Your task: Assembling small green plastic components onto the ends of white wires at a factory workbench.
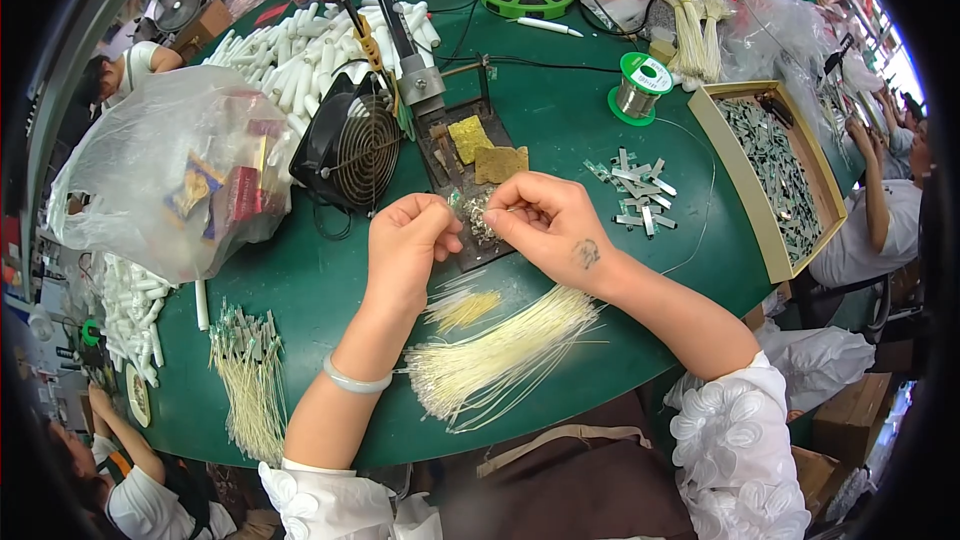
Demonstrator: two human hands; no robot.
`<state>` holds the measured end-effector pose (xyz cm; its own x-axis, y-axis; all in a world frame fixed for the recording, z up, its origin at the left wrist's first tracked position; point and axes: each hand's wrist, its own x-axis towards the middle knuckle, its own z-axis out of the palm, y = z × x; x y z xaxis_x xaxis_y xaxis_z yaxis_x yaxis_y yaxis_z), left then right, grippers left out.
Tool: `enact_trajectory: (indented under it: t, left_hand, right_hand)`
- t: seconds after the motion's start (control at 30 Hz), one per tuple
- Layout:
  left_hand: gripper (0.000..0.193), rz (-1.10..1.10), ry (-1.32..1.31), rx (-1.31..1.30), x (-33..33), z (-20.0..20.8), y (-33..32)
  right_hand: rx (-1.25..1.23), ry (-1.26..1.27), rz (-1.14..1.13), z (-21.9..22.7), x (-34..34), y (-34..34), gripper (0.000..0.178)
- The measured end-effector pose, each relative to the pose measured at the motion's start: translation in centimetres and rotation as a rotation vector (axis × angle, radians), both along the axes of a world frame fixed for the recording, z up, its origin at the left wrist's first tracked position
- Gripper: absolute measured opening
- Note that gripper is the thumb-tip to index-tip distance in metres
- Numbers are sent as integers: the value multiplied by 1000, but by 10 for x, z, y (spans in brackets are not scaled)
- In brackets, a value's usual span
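My left hand [408, 245] is closed in a pinch, with a small circuit board [455, 199], mostly hidden, showing green at its fingertips. Close beside it my right hand [550, 222] pinches thumb against forefinger; whatever sits between them is too small to make out. Both hands hover over the front of a dark metal soldering stand [440, 155], where bits of solder waste [480, 215] lie. An upright soldering iron [420, 85] is fixed to that stand. Below my wrists lie a large bundle of pale wires [500, 355] and a smaller yellowish bunch [470, 310].
Loose board strips [640, 190] lie right, beyond them a box of strips [785, 180]. A solder spool [640, 90] stands behind. To the left are a black fan [350, 145], a plastic bag [170, 180], white tubes [300, 65] and wired boards [248, 370]. Other people sit either side.
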<state>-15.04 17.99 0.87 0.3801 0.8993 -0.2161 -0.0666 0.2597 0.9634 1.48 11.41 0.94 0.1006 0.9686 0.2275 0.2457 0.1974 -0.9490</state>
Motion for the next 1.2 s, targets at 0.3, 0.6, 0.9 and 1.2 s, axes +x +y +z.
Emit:
enact_trajectory:
  t: [0.3,0.6,0.9,1.2]
  left_hand:
    - [5,6,85,53,-32,19,-12]
    - [4,9,102,120,-57,24,-39]
    - [4,-39,122,101,-67,25,-42]
    - [3,-470,322,279,-83,25,-38]
  right_hand:
    - [-5,-302,403,9,-10,-25,11]
    - [-60,-633,554,3,-37,-38,12]
    - [-226,-406,538,5,-37,-35,11]
    - [-219,-330,515,7,-33,-30,13]
